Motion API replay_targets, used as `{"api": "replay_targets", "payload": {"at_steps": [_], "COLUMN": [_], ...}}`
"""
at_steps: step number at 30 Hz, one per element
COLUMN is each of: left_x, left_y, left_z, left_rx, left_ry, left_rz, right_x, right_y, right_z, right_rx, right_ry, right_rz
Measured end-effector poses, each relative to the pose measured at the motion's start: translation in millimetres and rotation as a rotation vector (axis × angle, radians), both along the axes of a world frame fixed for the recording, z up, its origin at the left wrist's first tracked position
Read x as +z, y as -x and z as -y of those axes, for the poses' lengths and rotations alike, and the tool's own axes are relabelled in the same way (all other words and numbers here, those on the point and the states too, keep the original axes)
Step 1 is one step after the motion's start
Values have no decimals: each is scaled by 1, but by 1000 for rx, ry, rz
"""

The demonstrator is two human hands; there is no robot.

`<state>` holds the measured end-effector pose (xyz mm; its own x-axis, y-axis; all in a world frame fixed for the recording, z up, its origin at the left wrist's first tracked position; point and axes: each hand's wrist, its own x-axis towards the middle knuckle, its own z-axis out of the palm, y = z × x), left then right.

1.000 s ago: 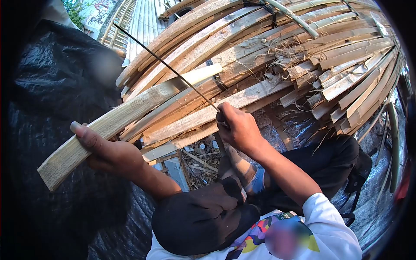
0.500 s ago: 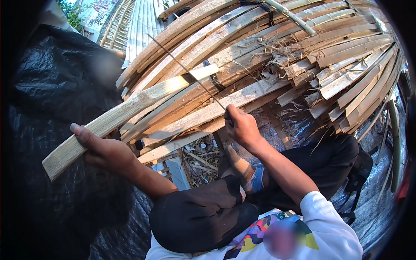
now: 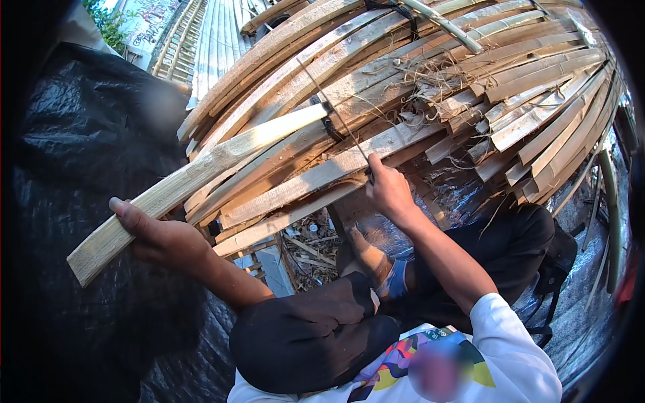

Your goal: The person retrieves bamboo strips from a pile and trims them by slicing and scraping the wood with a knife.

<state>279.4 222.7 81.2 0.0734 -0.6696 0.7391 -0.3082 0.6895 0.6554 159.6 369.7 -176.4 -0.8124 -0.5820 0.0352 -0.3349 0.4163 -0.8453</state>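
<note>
In my left hand is a long, pale wooden slat, gripped near its lower-left end with the thumb on top. The slat slants up to the right, and its narrower, sunlit far end lies over the wood stack. My right hand is closed around the handle of what looks like a machete, its long, thin dark blade seen nearly edge-on. The fingers hide most of the handle. Pointing up and left, the blade passes just beyond the slat's far end; whether they touch I cannot tell.
A large stack of wooden and bamboo strips fills the area ahead, with black straps and frayed fibres. Black plastic sheeting hangs on the left. Wood scraps lie below, near my foot. A bamboo pole is at far right.
My right hand has moved slightly right and up with the machete, whose blade has gone from crossing the slat to past its far end. The slat has tipped slightly; my left hand keeps its hold.
</note>
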Motion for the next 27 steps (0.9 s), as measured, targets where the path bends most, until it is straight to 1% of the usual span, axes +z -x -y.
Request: {"api": "replay_targets", "payload": {"at_steps": [1,3,5,6,8,9,12,14,16,17,18,20,22,23,24,26,27], "left_x": [-1,-1,-4,-3,0,0,-2,-4,-4,-8,-6,-8,-12,-6,-6,-5,-1], "left_y": [-1,1,1,3,7,6,0,-6,-12,-15,-24,-38,-43,-44,-42,-33,-28], "left_z": [-2,-1,0,1,1,3,12,11,11,20,28,52,72,73,83,95,101], "left_rx": [-17,-39,-71,-72,46,39,-17,-32,-116,-119,-126,-66,-247,-355,-461,-686,-754], "left_ry": [21,47,74,72,7,15,-7,-10,-92,-54,-118,-83,-49,-148,-192,-247,-265], "left_rz": [10,9,-16,-19,-43,-46,-40,-67,-35,-24,65,217,128,141,46,-188,-255], "right_x": [-2,13,25,21,11,10,20,14,-4,-7,-8,-11,-19,-16,-14,-30,-38], "right_y": [6,10,-8,-9,-12,-7,0,-8,-5,-2,0,-2,-9,-15,-21,-30,-38], "right_z": [-3,-10,-20,-21,-22,-20,-26,-32,-32,-33,-35,-47,-70,-84,-98,-121,-128], "right_rx": [20,34,21,19,18,10,-8,9,24,26,69,-11,22,31,39,46,25], "right_ry": [-27,-48,68,66,-5,-52,-12,-13,-4,-47,-44,-88,-25,-2,18,13,69], "right_rz": [-5,-19,10,7,20,60,68,21,-60,-46,-91,55,73,141,209,225,201]}}
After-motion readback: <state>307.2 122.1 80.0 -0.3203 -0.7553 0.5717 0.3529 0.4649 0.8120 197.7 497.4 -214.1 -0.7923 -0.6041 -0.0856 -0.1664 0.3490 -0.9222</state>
